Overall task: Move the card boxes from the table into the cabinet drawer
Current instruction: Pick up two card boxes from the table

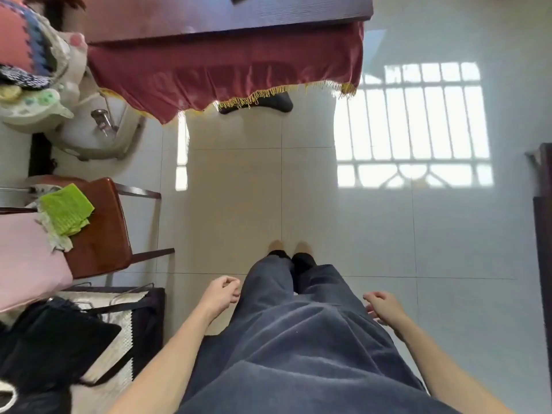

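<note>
The left hand (pixel 222 294) hung beside the trousers (pixel 298 339), fingers loosely curled on nothing. The right hand (pixel 383 306) hung likewise, fingers slack and empty. Beyond the fingertips lay bare floor (pixel 239 189); farther ahead stood the table (pixel 227 16) with its red cloth (pixel 224 73). No card boxes showed.

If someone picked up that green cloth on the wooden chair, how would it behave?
The green cloth would probably flop and drape, since it lies folded and rumpled on the chair. It looks thin, so likely light. Its ribbed surface suggests it wouldn't slip easily.
</note>
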Demonstrator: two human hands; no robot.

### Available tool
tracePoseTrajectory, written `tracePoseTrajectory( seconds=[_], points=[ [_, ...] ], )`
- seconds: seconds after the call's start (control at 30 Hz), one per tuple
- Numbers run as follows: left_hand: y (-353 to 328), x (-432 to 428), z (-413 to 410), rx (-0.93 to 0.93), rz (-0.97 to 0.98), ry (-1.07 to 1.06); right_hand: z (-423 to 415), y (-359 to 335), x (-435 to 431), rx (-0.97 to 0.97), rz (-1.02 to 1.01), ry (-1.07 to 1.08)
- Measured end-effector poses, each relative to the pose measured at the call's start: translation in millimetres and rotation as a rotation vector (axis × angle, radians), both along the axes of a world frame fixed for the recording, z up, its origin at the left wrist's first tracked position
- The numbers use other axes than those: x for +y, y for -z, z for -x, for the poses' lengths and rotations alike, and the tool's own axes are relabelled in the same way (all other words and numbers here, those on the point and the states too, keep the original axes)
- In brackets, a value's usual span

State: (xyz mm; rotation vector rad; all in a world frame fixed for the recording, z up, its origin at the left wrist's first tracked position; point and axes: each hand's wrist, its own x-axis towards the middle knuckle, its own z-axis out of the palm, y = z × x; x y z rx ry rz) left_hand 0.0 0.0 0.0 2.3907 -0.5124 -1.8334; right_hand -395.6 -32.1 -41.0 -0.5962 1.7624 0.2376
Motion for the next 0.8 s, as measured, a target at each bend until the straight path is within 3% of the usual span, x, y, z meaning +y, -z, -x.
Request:
tracePoseTrajectory(
  seconds=[0.4, 0.8],
  points=[
    [-0.9, -61.5, -54.4, -0.056, -0.086, 0.003, -89.1, -21.1, -224.9, -0.079, 0.339, -0.119],
    [-9.0, -337.3, -99.2, 0.004, 0.160, 0.097, -81.8, -21.6, -279.7, 0.075, 0.159, 0.035]
  ],
)
